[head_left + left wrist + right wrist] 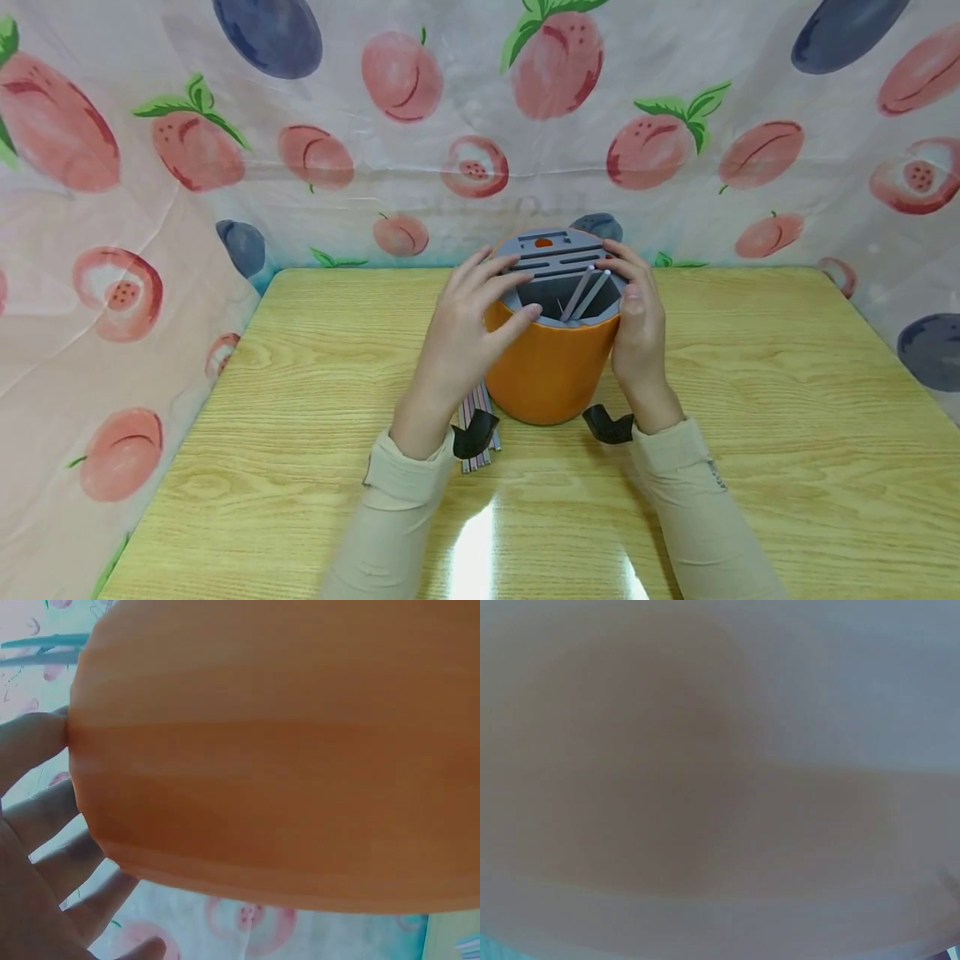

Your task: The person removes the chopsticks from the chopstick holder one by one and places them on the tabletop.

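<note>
Container: one orange container, the landmark here, a round body with a smooth surface, standing on the counter.
Container top: one grey insert, flat, with several narrow straight slots toward the back, a small orange spot behind them, and one large dark opening at the front.
Upright sticks: two, slim and straight, pale pinkish and greenish-grey; the standing sticks lean in the container's front opening, their ends above the rim.
Loose sticks: at least four, partly hidden; the loose sticks, grey and pink, lie bunched lengthwise just left of the container's base.
Left hand: one, the left hand spread wide at the container's left side, straight fingers touching its edge.
Right hand: one, the right hand against the container's right side, fingers extended over the rim; firmness cannot be told, the right wrist view being blurred.
Wrist pieces: two black curved pieces, one per wrist, near the container's base.
Sleeves: two, beige fabric, in front of the container.
Counter: one, yellowish wood grain, glossy.
Cloth: fruit-printed, wrinkled, behind the container.
</note>
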Available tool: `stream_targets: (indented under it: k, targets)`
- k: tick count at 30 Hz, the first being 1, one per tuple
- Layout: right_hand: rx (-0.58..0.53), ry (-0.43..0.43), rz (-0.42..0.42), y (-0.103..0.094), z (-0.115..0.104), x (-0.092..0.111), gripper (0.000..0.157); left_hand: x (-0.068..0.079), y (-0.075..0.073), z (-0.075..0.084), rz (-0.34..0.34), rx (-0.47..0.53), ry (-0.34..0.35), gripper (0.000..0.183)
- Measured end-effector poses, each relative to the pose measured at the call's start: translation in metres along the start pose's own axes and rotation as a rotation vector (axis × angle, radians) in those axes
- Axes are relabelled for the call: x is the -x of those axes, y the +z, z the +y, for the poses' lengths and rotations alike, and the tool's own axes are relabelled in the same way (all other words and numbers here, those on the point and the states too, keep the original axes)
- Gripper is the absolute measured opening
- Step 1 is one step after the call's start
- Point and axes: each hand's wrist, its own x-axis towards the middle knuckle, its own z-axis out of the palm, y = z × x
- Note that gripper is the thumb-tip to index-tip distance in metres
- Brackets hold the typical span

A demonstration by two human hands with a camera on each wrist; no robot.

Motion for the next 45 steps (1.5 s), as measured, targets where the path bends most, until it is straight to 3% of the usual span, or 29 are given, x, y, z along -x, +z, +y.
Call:
stream_targets:
  k: [8,11,16,20,31,38,45]
  targets:
    - [-0.012,-0.004,-0.009,0.0,0.003,0.001,0.067,0.001,0.009,0.016,0.007,-0.01,0.133,0.033]
    - [-0.021,-0.009,-0.009,0.0,0.003,0.002,0.067,0.002,0.015,0.022,0.013,-0.057,0.165,0.031]
    - [-0.027,-0.013,0.008,0.0,0.002,0.001,0.066,0.005,0.022,0.027,-0.01,-0.153,0.162,0.029]
    - [-0.039,-0.007,0.012,0.001,0.001,0.001,0.066,0.006,0.022,0.028,-0.018,-0.15,0.135,0.025]
    - [-0.031,0.006,0.01,0.001,-0.001,0.002,0.065,0.005,0.015,0.025,0.076,0.041,0.124,0.019]
    - [-0.012,0.008,0.013,0.001,-0.001,0.001,0.064,0.001,0.004,0.025,0.144,0.273,0.091,0.018]
    - [-0.018,0.015,0.014,0.0,-0.002,0.0,0.065,0.003,-0.002,0.026,0.151,0.451,0.025,0.019]
